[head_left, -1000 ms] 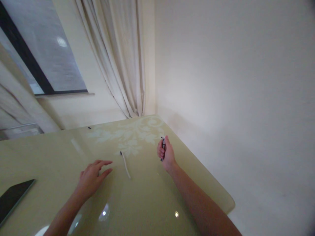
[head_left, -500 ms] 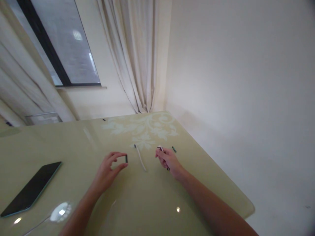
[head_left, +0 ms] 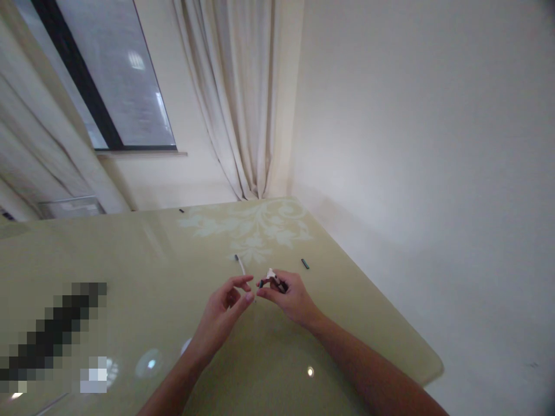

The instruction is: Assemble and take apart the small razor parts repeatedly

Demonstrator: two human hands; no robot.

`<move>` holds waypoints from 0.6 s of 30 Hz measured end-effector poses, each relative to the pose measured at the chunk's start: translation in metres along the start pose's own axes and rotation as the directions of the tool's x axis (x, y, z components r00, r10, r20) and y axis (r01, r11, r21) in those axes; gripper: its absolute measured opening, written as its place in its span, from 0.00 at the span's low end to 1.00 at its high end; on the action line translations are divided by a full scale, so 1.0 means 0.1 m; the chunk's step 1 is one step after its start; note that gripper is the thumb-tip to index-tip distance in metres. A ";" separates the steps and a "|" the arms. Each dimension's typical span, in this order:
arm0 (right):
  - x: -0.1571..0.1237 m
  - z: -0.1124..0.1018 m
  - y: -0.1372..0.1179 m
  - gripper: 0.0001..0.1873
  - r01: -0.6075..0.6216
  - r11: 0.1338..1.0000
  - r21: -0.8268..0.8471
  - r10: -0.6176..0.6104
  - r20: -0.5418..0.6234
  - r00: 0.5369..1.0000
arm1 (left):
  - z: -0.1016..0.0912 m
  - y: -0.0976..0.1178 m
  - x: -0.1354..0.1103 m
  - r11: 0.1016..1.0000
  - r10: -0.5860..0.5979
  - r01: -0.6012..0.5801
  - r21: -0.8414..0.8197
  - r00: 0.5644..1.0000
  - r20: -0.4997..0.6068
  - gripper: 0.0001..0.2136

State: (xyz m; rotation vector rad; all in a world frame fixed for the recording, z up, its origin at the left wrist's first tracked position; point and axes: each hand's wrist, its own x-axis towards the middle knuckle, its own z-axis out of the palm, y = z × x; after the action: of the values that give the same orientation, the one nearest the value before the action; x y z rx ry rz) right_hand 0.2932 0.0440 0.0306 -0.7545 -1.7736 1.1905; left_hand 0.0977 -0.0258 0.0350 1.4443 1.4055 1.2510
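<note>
My left hand is over the middle of the table, thumb and index finger apart, with nothing visible between them. Just right of its fingertips, my right hand is closed around a small white-and-dark object whose kind I cannot make out. A small dark piece shows at the right thumb and fingertips. Behind the left fingers lies a thin white stick with a dark end, its near part hidden. To the right of it, a short dark strip rests on the table.
The pale green glossy table has a white floral pattern and borders a wall on the right. A pixelated dark slab lies at the left. Near the far edge is a tiny dark piece. Curtains hang behind.
My left hand has moved right, up to the right hand, and its fingers no longer pinch the short dark strip. My right hand has turned, and a small dark piece now shows at its fingertips.
</note>
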 end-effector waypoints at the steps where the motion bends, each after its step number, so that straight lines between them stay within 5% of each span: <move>1: -0.01 -0.04 0.00 0.17 0.113 0.984 -0.135 -0.115 -0.006 0.993 | 0.01 0.01 0.00 0.997 -0.074 0.076 -0.034 0.996 0.047 0.25; 4: -0.04 -0.13 0.00 0.14 0.363 0.842 -0.398 -0.348 0.113 0.931 | 0.05 0.01 -0.01 0.975 -0.162 0.182 -0.128 0.975 0.152 0.26; 9: -0.09 -0.15 -0.01 0.13 0.495 0.708 -0.505 -0.425 0.256 0.868 | 0.11 -0.03 -0.02 0.949 -0.143 0.189 -0.254 0.971 0.189 0.22; 13: -0.09 -0.14 -0.08 0.13 0.433 0.807 -0.401 -0.366 0.235 0.901 | 0.07 -0.06 -0.02 0.953 -0.125 0.165 -0.254 0.978 0.169 0.21; 18: -0.07 -0.13 -0.19 0.20 0.144 0.988 -0.051 -0.133 0.184 0.974 | -0.02 -0.04 -0.01 0.960 -0.064 0.065 -0.274 0.998 0.010 0.25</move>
State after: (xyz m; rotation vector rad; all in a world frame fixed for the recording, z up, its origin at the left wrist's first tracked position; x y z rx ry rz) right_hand 0.3077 0.0366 0.0486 -0.5633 -1.9879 1.1424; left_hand 0.0952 -0.0262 0.0316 1.2009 1.2133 1.3437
